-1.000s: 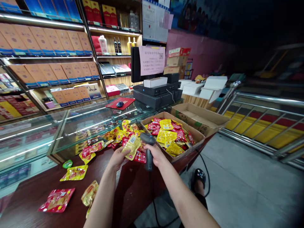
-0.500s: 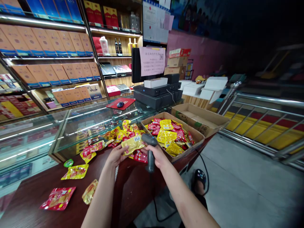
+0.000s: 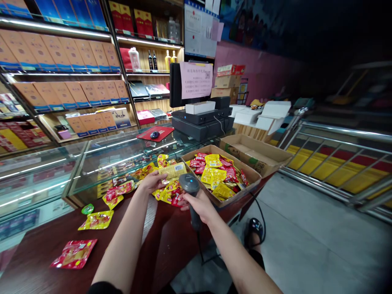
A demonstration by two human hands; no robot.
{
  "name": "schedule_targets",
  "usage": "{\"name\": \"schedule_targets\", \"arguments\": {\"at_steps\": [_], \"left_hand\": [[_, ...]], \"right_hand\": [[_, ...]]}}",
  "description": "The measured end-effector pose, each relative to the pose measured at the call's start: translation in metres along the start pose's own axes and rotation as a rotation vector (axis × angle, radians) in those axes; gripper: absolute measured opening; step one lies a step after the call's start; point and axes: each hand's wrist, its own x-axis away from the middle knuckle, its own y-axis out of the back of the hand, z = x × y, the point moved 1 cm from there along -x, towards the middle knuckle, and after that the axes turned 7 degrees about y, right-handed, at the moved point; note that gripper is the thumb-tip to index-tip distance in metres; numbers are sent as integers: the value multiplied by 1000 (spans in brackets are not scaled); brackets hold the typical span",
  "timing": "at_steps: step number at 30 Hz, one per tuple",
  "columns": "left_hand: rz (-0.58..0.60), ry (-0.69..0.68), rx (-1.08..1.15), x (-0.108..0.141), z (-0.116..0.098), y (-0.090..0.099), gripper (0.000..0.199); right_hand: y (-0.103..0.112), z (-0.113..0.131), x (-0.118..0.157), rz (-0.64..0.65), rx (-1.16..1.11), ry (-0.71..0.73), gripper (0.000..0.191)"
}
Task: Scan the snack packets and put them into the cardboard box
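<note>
My left hand (image 3: 152,182) pinches a yellow foil snack packet (image 3: 173,170) and lifts it above the pile of loose packets (image 3: 168,194) on the glass counter's edge. My right hand (image 3: 199,205) is wrapped around the grip of a dark handheld barcode scanner (image 3: 190,188), whose head points up and left, close to that packet. Just right of the scanner sits a cardboard tray (image 3: 235,187) full of red and yellow packets. Several more packets lie spread on the dark wooden counter (image 3: 58,241) near my left forearm.
A black cable runs down from the scanner to the floor. Behind the tray stand an open cardboard box (image 3: 254,157), a till with a monitor (image 3: 176,85) and a red mouse mat (image 3: 156,132). Lit shelves of boxed goods rise behind the glass display case (image 3: 39,179).
The yellow packet has moved from above the pile to further back, over the glass, and my left hand has gone with it. The scanner now stands more upright, its head nearer the packet.
</note>
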Motion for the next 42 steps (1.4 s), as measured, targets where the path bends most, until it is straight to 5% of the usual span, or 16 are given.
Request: {"name": "schedule_targets", "arguments": {"at_steps": [42], "left_hand": [[28,55,-53,1,8,-17,32]], "right_hand": [[-4,2,21,-85,157,0,8]]}}
